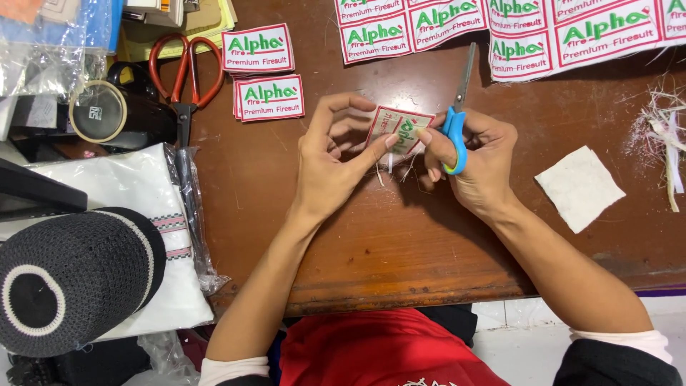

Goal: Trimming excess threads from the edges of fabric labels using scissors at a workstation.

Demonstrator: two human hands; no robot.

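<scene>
My left hand (330,161) pinches a small white embroidered patch (400,129) with red border and green lettering, held tilted above the brown wooden table (400,243). My right hand (475,161) touches the patch's right edge and has its fingers through the blue handle of a small pair of scissors (457,114), whose blades point up and away. Loose white threads hang below the patch.
Two small stacks of finished patches (268,99) lie at upper left, sheets of uncut patches (550,32) along the far edge. Red-handled scissors (187,68), a tape roll (98,111), a white fabric square (579,187), thread scraps (664,125), a dark knitted cap (68,279) on folded white cloth.
</scene>
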